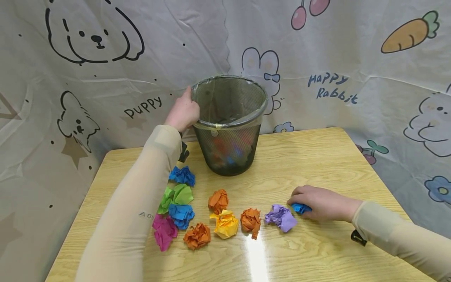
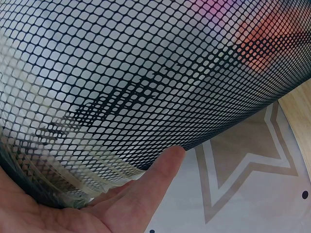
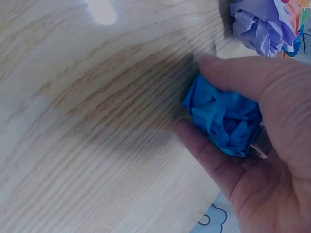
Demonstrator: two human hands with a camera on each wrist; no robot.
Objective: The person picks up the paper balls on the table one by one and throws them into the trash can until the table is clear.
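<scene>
A black mesh wastebasket [image 1: 230, 156] with a clear plastic liner stands at the back of the table, crumpled paper showing through its lower wall. At the basket's left rim, my left hand [image 1: 184, 111] grips the edge. In the left wrist view the thumb [image 2: 167, 165] lies along the outside of the mesh. Over on the right, my right hand [image 1: 322, 203] holds a crumpled blue paper ball [image 3: 223, 116] between thumb and fingers, low over the wooden table. Just left of it lies a crumpled purple paper ball [image 1: 281, 217].
Several more crumpled paper balls lie in front of the basket, among them a yellow one [image 1: 225, 224], a green one [image 1: 177, 194] and a pink one [image 1: 164, 232]. A printed curtain [image 1: 317, 51] hangs behind the wooden table [image 1: 303, 156].
</scene>
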